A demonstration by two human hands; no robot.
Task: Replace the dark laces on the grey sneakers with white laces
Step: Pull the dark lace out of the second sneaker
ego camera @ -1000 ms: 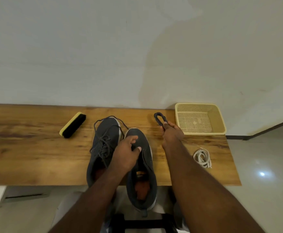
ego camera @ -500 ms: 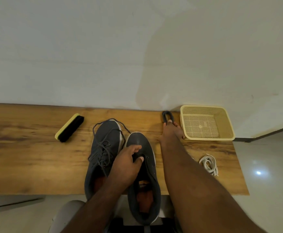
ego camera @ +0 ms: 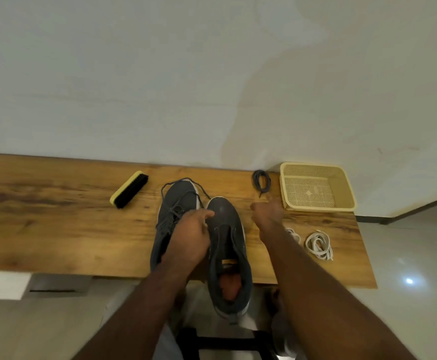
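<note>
Two grey sneakers stand side by side on the wooden table (ego camera: 56,229). The left sneaker (ego camera: 178,201) carries dark laces. The right sneaker (ego camera: 227,222) shows bare eyelets and no lace. My left hand (ego camera: 191,237) lies between the two shoes, its fingers curled down on the right sneaker's left edge. A coiled dark lace (ego camera: 261,180) lies on the table by the wall, apart from my right hand (ego camera: 266,211), which hovers below it with loosely curled fingers, holding nothing. A white lace bundle (ego camera: 319,244) lies at the right; a second white lace (ego camera: 294,233) peeks from behind my right forearm.
A yellow mesh basket (ego camera: 316,188) stands at the back right corner, just right of the dark lace. A black brush with a yellow back (ego camera: 129,189) lies left of the shoes. The wall runs along the table's far edge; the right sneaker's heel overhangs the front edge.
My right hand has let go of the coiled dark lace beside the basket and drawn back toward me. My left hand has shifted slightly left on the right sneaker.
</note>
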